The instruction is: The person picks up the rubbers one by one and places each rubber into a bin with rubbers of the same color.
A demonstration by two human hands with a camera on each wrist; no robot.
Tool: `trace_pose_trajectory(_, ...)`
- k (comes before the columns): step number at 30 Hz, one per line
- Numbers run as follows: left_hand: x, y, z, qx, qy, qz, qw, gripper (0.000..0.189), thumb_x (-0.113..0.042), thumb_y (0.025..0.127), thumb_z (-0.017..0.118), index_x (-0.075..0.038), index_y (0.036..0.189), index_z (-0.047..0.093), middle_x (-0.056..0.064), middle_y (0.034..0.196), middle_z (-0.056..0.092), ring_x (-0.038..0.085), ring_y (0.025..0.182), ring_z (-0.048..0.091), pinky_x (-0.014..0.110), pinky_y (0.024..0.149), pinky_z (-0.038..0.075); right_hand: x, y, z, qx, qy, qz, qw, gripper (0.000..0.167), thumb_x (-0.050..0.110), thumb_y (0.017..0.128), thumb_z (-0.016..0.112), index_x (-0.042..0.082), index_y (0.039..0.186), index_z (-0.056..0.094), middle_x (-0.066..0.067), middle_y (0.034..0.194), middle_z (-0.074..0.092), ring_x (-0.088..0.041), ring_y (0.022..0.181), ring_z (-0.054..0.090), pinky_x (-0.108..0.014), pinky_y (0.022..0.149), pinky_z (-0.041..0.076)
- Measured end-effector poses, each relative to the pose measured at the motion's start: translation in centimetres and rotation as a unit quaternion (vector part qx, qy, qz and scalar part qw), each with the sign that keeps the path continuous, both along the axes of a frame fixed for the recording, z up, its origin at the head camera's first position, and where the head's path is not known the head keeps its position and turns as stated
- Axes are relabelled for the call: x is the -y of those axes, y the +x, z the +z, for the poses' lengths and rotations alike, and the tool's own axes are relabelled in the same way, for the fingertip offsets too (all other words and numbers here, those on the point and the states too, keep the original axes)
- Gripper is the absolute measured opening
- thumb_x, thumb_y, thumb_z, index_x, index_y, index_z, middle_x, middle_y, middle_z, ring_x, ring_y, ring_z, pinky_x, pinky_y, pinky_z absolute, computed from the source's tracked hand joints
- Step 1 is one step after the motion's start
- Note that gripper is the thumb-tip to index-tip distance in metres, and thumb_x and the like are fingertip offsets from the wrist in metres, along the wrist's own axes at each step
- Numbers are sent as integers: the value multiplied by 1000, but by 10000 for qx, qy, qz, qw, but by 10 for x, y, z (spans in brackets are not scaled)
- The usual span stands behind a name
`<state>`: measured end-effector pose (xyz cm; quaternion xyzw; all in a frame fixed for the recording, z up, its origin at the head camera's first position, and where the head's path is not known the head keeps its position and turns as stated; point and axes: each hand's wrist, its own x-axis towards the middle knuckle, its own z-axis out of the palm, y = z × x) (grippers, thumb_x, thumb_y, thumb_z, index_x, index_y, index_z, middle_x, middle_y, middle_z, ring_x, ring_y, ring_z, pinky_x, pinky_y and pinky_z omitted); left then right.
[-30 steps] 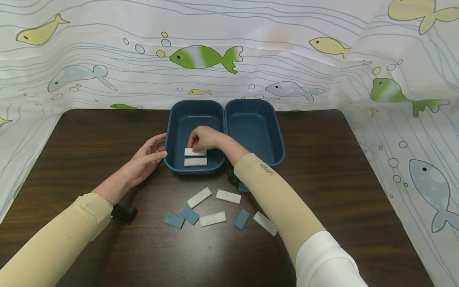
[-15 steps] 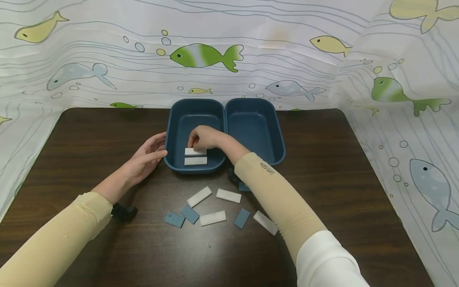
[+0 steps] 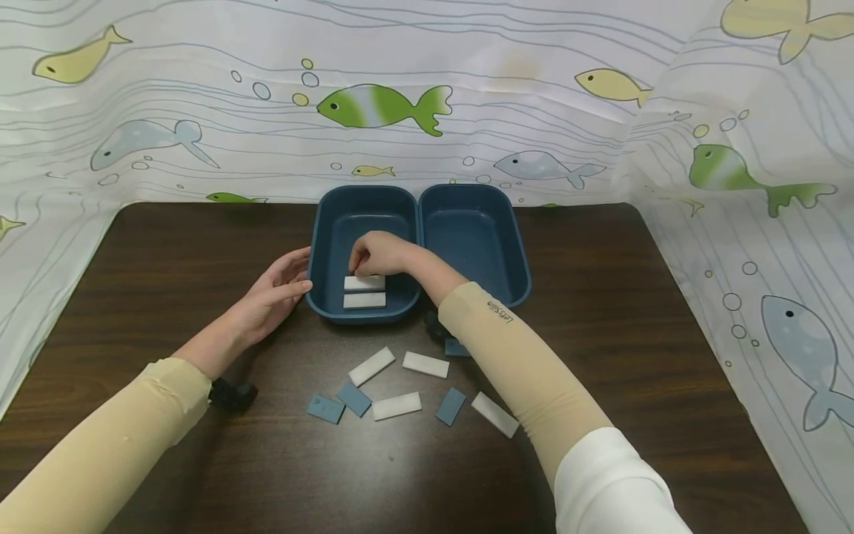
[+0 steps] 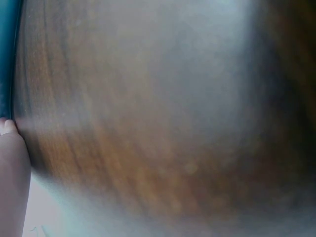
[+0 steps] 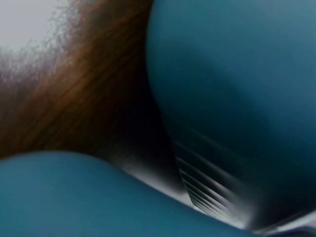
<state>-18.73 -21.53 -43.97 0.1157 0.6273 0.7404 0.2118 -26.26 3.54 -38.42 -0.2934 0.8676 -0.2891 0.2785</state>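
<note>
Two blue plastic bins stand side by side at the back of the table: the left bin [image 3: 360,320] and the right bin [image 3: 474,237]. Inside the left one, two white tiles lie parallel, the nearer white tile [image 3: 364,300] just in front of the farther white tile [image 3: 370,283]. My right hand [image 3: 383,254] reaches into that bin, its curled fingertips pinching the farther tile at its back left; the tips are partly hidden. Beside the bin's left wall is my left hand [image 3: 273,297], fingers loosely extended, thumb touching the rim. The left wrist view shows fingertips [image 4: 7,127] against the bin.
Several loose tiles lie on the dark wooden table [image 3: 200,475] before the bins, among them a white tile [image 3: 396,406] and a blue tile [image 3: 451,406]. Another blue tile [image 3: 457,347] is partly under the right forearm. A fish-print sheet [image 3: 267,163] hangs behind.
My right fingertips have risen very slightly at the farther tile, which keeps its place. My left hand stays against the bin, and the loose tiles have not moved.
</note>
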Motion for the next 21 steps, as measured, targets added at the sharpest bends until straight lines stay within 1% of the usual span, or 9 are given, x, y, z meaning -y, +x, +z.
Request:
trace_pose_trajectory(5, 0, 0, 0, 15, -9, 12, 10000, 51, -6, 110, 52, -21, 156, 37, -7, 152, 44, 4, 135, 47, 15, 109, 40, -2, -1, 6, -125, -82, 35, 9999, 21, 8, 105, 63, 1, 121, 73, -14, 119, 73, -17, 98, 63, -24, 87, 52)
trace_pose_trajectory(10, 1, 1, 1, 34, -30, 21, 10000, 51, -7, 110, 52, -22, 156, 36, -8, 152, 44, 4, 135, 47, 15, 109, 40, -6, 0, 15, -208, -313, 27, 9993, 21, 10, 105, 64, 2, 123, 73, -14, 120, 73, -20, 105, 66, -27, 94, 54)
trace_pose_trajectory(16, 0, 0, 2, 107, -116, 29, 9999, 52, -9, 110, 52, -19, 158, 34, -8, 152, 43, 6, 136, 46, 16, 109, 39, -8, 8, 29, -262, -580, 4, 9980, 24, 10, 105, 65, -1, 126, 71, -14, 121, 72, -22, 108, 65, -28, 98, 54)
trace_pose_trajectory(21, 1, 0, 2, 140, -179, 20, 9997, 57, -10, 110, 53, -15, 162, 29, -8, 153, 42, 7, 137, 44, 16, 109, 39, -11, 16, 35, -361, -800, 53, 9961, 23, 10, 105, 65, -1, 125, 72, -14, 120, 72, -22, 108, 66, -27, 98, 54)
